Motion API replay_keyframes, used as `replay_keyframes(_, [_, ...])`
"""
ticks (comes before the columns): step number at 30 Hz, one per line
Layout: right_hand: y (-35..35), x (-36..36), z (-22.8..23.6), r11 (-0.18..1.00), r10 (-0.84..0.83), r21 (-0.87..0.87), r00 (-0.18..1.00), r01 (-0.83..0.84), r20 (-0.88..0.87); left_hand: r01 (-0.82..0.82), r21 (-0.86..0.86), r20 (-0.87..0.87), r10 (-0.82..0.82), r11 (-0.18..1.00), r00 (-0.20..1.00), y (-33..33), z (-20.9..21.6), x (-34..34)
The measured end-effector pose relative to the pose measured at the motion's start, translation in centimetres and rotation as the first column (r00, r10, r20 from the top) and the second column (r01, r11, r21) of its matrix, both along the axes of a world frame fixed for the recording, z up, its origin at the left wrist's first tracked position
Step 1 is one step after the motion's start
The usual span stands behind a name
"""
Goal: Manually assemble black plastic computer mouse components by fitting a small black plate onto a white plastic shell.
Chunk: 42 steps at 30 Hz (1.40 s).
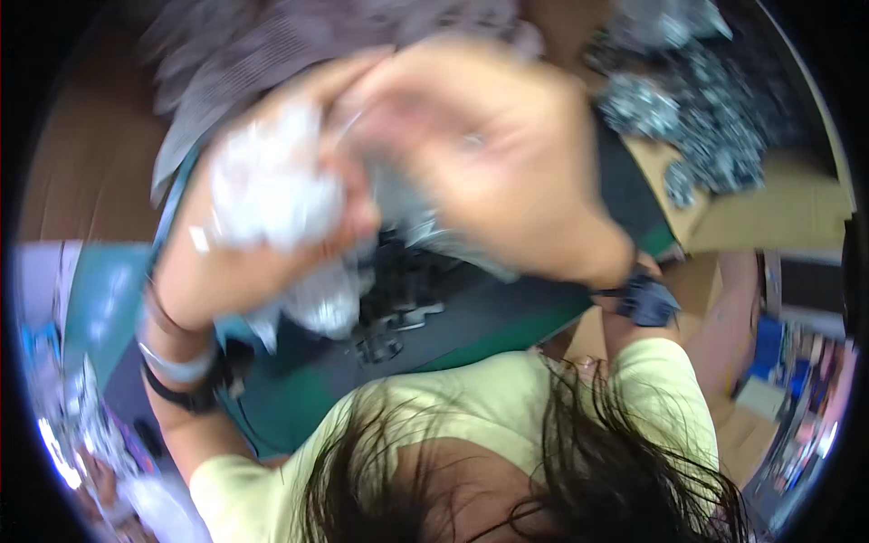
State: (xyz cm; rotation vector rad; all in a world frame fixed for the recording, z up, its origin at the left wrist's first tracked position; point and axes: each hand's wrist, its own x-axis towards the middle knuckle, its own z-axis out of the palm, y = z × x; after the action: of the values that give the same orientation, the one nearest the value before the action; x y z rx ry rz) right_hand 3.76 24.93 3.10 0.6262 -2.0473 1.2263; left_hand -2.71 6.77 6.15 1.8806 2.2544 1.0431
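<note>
My left hand point(272, 261), left of centre: curled round white plastic bundle point(276, 181); likely light, soft, slippery; best gripped mid-bulk. My right hand point(507, 154), upper centre: blurred, can't tell grip.

Far right, I note a cardboard carton point(769, 213) with a heap of dark and silvery packets point(720, 118) lying in it, a clear plastic bag point(665, 23) near the top of the heap. Across the far side, pale, faintly purplish wrapping point(272, 41) is piled up, blurred in detail, with brown cardboard point(86, 167) to its left; the dark surface point(629, 190) has a green border. Lower right: a blue object point(769, 347) above a pale grey one point(759, 396); lower left: whitish plastic point(167, 502), contents indistinct.
</note>
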Motion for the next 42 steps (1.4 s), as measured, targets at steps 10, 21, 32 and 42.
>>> replay_keyframes(10, [23.4, 12.8, -7.9, 0.084, -0.996, 0.533, 0.060, 0.842, 0.062, -0.310, -0.041, 0.479, 0.292, 0.950, 0.828, -1.2, -5.7, 3.0])
replay_keyframes(21, [14.1, 7.3, -5.3, 0.864, -0.104, -0.357, 0.820, 0.355, 0.564, -0.174, 0.117, 0.259, 0.139, 0.978, 0.956, 1.0, -3.9, 2.3])
replay_keyframes(32, [5.9, 2.2, -4.1, 0.293, 0.830, -0.955, 0.486, 0.034, 0.272, -0.308, 0.148, 0.425, 0.221, 0.940, 0.878, 4.5, -5.3, 0.7])
replay_keyframes(42, [4.5, 1.6, -4.5, 0.799, 0.263, -0.590, 0.818, 0.112, 0.512, -0.160, -0.188, 0.577, 0.241, 0.969, 0.781, 1.2, -4.6, 0.9])
